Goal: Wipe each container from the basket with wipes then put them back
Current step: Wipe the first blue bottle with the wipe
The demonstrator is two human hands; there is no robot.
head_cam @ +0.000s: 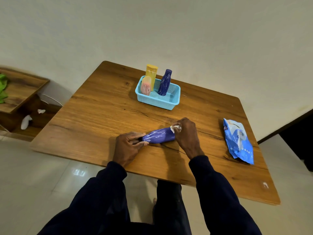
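A purple bottle (159, 136) with white markings lies on its side on the wooden bench (101, 116), near the front edge and roughly in the middle, between the person's two hands. The left hand (130, 145) grips the bottle's left end, with the fingers and thumb curled round it. The right hand (186, 133) is at the bottle's right end, its fingers bunched round a white wipe (175, 128) and pressing it against the bottle there. Both arms are in dark blue sleeves (220, 192).

Farther back on the bench, a little to the right of the middle, stands a light blue basket (157, 100) with mesh walls. Three containers stand upright in it: a yellow bottle (151, 73) at the far left corner, a pink container (146, 86) just in front of it at the left wall, and a dark blue bottle (165, 82) nearer the middle. The right part of the basket holds nothing.

A blue pack of wipes (238, 141) lies flat on the right side of the bench, well apart from the hands, with a white sheet poking out of its top.

To the left of the bench stands a low wooden shelf unit (22, 89), with two crumpled white pieces (26, 122) on its lower level.
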